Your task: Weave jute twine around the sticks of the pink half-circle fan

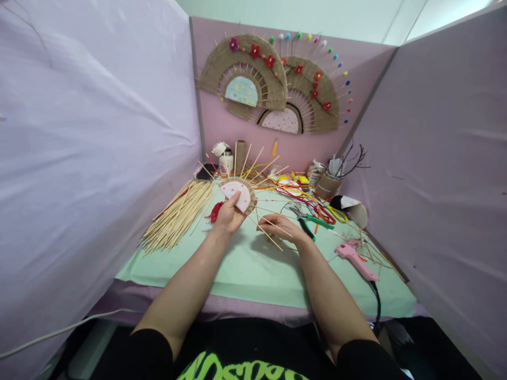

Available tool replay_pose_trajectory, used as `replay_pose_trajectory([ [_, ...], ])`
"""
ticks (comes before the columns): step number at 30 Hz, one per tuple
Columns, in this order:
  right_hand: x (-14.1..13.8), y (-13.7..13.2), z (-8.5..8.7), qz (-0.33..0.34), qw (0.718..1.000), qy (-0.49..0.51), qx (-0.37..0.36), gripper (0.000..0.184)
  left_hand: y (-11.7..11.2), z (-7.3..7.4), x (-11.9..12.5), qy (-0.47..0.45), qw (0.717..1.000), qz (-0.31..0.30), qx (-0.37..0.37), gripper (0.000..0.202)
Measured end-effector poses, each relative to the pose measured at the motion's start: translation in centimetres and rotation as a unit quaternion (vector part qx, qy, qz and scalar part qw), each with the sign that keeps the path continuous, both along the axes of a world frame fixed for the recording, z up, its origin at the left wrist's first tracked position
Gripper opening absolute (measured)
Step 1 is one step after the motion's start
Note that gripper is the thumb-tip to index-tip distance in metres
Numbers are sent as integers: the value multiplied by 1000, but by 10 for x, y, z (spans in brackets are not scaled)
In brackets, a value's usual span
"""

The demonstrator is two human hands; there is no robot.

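A small half-round fan (240, 194) with a pink spotted centre, a twine-wrapped rim and thin sticks fanning outward is held above the table. My left hand (228, 215) grips it from below, thumb lying over the spotted face. At the fan's lower right edge, my right hand (280, 227) has its fingers pinched together among the lowest sticks. Whether those fingers hold twine or a stick is too small to make out. Beside my left hand hangs a red tassel (215, 212).
A heap of thin wooden sticks (178, 216) lies at left. Green-handled pliers (317, 221), scissors (328, 215) and a pink glue gun (356, 259) with a black cord are at right. Coloured cords (301, 198) and a pot (329, 184) stand behind; decorated fans (253, 68) hang on the back panel.
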State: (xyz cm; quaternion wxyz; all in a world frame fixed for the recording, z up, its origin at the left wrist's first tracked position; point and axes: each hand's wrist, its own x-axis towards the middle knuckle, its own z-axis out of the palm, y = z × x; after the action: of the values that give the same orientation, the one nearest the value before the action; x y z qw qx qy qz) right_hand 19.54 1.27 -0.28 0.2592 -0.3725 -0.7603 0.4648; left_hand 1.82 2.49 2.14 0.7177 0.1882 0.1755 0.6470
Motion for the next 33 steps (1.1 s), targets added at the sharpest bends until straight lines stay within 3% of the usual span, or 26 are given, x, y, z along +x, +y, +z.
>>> replay_pose_trajectory([
  [5,10,3,-2,-38,998,16,-43,35,3,0,-4,5,999,30,14,21],
  [9,30,11,0,-117,992,49,-7,31,6,2,-9,6,998,66,22,27],
  [13,44,20,1,-246,960,136,12,31,7,0,-10,14,994,98,46,37],
  [15,45,21,2,-270,943,196,12,32,8,-1,-8,12,992,110,61,41],
  [20,39,20,3,-248,935,253,12,31,9,-2,-8,14,987,143,69,38],
  [33,42,17,2,-170,959,224,-35,27,11,1,-12,-30,983,173,52,37],
])
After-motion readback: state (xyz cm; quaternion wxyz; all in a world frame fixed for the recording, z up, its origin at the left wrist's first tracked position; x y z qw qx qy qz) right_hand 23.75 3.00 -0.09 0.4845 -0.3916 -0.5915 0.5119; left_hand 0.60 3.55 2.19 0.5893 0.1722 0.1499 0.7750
